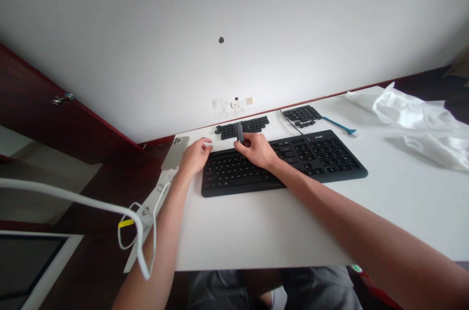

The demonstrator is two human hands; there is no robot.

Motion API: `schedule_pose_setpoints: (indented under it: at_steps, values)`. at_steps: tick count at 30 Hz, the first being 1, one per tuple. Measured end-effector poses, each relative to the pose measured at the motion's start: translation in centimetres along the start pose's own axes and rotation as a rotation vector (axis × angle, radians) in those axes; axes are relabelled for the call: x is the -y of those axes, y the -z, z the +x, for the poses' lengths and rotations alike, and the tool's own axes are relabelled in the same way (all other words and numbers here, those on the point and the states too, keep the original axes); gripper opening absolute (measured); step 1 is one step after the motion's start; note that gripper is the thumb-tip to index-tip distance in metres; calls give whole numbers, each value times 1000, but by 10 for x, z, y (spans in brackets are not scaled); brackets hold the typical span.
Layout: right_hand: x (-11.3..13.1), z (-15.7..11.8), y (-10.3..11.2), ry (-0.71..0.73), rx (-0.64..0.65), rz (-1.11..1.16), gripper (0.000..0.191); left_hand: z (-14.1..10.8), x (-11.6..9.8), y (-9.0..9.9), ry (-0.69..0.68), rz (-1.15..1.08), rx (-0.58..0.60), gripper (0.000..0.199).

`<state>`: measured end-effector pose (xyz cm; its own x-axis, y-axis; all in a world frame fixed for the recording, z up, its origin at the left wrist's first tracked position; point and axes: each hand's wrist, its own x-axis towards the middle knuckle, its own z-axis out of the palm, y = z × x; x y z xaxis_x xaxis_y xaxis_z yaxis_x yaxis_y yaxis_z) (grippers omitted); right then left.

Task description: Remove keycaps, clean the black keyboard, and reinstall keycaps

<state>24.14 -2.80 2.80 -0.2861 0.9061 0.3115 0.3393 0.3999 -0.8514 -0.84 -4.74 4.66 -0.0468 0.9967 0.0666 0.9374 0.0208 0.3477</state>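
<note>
A black full-size keyboard (256,180) lies on the white table in front of me; small light spots show across much of its key area. My right hand (258,150) is over the keyboard's upper middle, thumb and fingers closed on a small dark grey upright tool (239,133) whose exact kind I cannot make out. At the keyboard's upper left corner is my left hand (197,153), its fingers loosely curved, thumb apart, holding nothing. Behind the keyboard lie loose black keycaps (258,123) in rows, with a second group of keycaps (302,113) to the right.
A teal-handled brush (340,125) lies right of the keycaps. Crumpled white plastic (406,109) covers the table's right side. A phone (176,151) rests at the left edge, near a white cable (137,222). Wall sockets (242,102) sit behind the table (264,236).
</note>
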Motion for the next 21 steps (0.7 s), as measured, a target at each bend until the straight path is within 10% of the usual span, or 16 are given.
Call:
schedule_pose_setpoints:
  at_steps: [11, 21]
  values:
    - [-3, 1, -1, -8, -12, 41, 38, 53, -21, -19, -5, 245, -1, 60]
    - [-2, 1, 1, -4, -6, 38, 38, 47, -11, -23, -40, 205, -55, 36]
